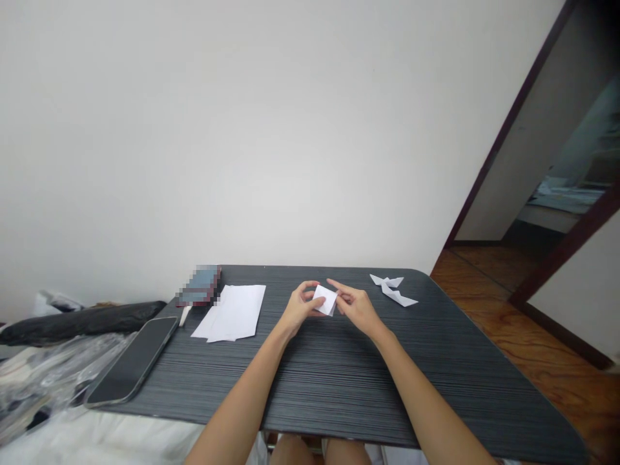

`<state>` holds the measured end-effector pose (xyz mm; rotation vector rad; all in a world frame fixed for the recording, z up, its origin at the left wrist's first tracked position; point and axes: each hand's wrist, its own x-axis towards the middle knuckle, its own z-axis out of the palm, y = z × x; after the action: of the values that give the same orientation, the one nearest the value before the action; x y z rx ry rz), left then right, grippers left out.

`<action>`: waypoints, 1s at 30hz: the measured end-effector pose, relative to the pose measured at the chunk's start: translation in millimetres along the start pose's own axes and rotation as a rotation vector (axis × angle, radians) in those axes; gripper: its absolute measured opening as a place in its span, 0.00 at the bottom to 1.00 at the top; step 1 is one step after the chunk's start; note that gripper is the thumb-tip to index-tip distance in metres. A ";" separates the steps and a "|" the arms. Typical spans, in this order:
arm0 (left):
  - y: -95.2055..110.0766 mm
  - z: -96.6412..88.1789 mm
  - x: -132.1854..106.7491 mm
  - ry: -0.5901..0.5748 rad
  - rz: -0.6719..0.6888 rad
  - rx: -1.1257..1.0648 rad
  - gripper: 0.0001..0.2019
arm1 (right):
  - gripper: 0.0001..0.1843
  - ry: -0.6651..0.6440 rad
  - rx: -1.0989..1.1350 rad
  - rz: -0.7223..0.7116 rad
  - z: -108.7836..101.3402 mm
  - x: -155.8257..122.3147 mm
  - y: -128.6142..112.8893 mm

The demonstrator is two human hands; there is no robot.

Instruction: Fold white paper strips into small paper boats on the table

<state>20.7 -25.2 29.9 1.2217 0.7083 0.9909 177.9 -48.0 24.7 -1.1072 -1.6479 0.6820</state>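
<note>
One folded paper [328,301] | left hand [303,307]: pinching it | right hand [357,306]: pinching its corner, index extended | red-edged item [201,285]: pixelated, unreadable

Head view, forward and down over near table [339,381], facing wall [310,129].

I've got a plain off-white wall [310,142] across most of my view, lit soft and even, with a dark streaky-grain table [334,387], corners rounded, far edge at the wall. Right side I see a dark red door frame [511,123], brown wood floor [537,349] and dark skirting [562,330]. Through the opening I get a dimmer space with a pale bed-like piece [557,205], too blurred to confirm.
</note>
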 end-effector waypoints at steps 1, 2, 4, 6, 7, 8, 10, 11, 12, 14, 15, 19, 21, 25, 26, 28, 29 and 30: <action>0.3 0.4 -0.2 0.002 0.005 -0.002 0.25 | 0.22 -0.003 0.057 0.044 0.2 0.4 0.2; 0.6 0.7 -0.3 0.005 0.012 -0.002 0.25 | 0.22 -0.015 0.109 0.081 0.2 0.9 -0.1; 0.9 1.2 -0.7 0.013 0.023 0.003 0.26 | 0.20 -0.046 0.186 0.126 0.2 1.9 -1.7; 0.8 1.8 -0.8 0.017 0.026 0.008 0.27 | 0.20 -0.051 0.232 0.153 -0.1 2.9 -3.8; 0.5 2.1 -0.7 0.013 0.028 0.008 0.27 | 0.20 -0.044 0.243 0.165 -0.4 3.3 -4.7; 0.2 2.4 -0.6 0.004 0.034 0.007 0.28 | 0.19 -0.034 0.248 0.175 -0.8 3.6 -5.3; -0.6 3.0 -0.4 -0.020 0.051 0.006 0.27 | 0.18 -0.013 0.253 0.187 -1.9 4.0 -6.0; -1.1 3.2 -0.3 -0.031 0.060 0.010 0.27 | 0.17 -0.006 0.255 0.188 -2.5 4.1 -6.1; -1.4 3.4 -0.3 -0.038 0.068 0.017 0.27 | 0.16 -0.001 0.256 0.187 -3.2 4.2 -6.0; -1.8 3.5 -0.5 -0.041 0.080 0.040 0.27 | 0.16 0.003 0.268 0.185 -4.5 4.1 -5.6; -1.9 3.5 -0.6 -0.039 0.086 0.051 0.27 | 0.16 0.002 0.282 0.187 -5.0 4.0 -5.4; -2.2 3.2 -0.8 -0.050 0.118 0.065 0.29 | 0.19 -0.017 0.306 0.197 -6.8 3.4 -6.1; -2.8 3.0 -0.6 -0.071 0.129 0.057 0.30 | 0.19 -0.018 0.276 0.220 -7.5 3.2 -7.2; -5.2 2.7 0.5 -0.086 0.104 0.073 0.29 | 0.16 0.004 0.256 0.264 -8.2 3.2 -7.6; -6.0 2.7 0.8 -0.084 0.091 0.085 0.27 | 0.16 0.006 0.250 0.256 -8.0 3.2 -7.0; -7.6 2.8 1.3 -0.075 0.061 0.109 0.23 | 0.15 0.014 0.224 0.227 -7.1 3.4 -5.3; -8.5 2.8 1.5 -0.060 0.046 0.124 0.21 | 0.15 0.019 0.209 0.213 -6.3 3.4 -4.5; -9.4 2.6 1.8 -0.037 0.035 0.142 0.19 | 0.14 0.023 0.194 0.203 -5.3 3.5 -3.8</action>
<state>25.9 -25.1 21.4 1.3769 0.7406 0.9577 181.3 -46.9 31.2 -1.1451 -1.4278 0.9365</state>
